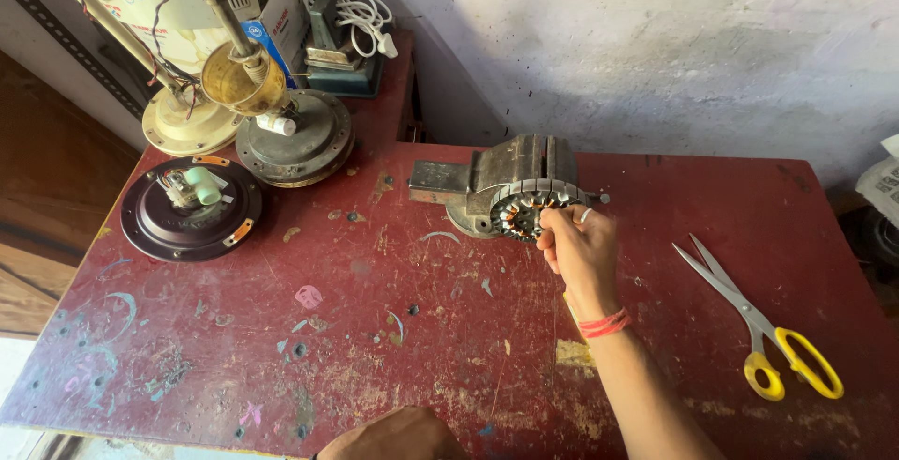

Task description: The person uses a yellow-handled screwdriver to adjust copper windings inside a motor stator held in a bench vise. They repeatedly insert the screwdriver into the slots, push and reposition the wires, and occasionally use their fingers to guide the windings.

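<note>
From the head camera, the right hand (579, 249) reaches forward over the red counter (393, 329) to a round motor stator (524, 212) with copper windings. This stator is clamped in a grey bench vise (510, 174), which stands near the far edge of the counter. The fingers (552, 226) of this hand are closed in a tight grip at the right side of the stator; I cannot tell which small part they pinch. On the wrist there is a red thread band (604, 323).

The left hand (393, 437) rests at the near edge of the counter, only partly in the picture, and its grip cannot be seen.

Scissors (758, 324) with yellow handles lie to the right, well apart from the hand. Three fan motor housings (192, 207) stand at the far left.
</note>
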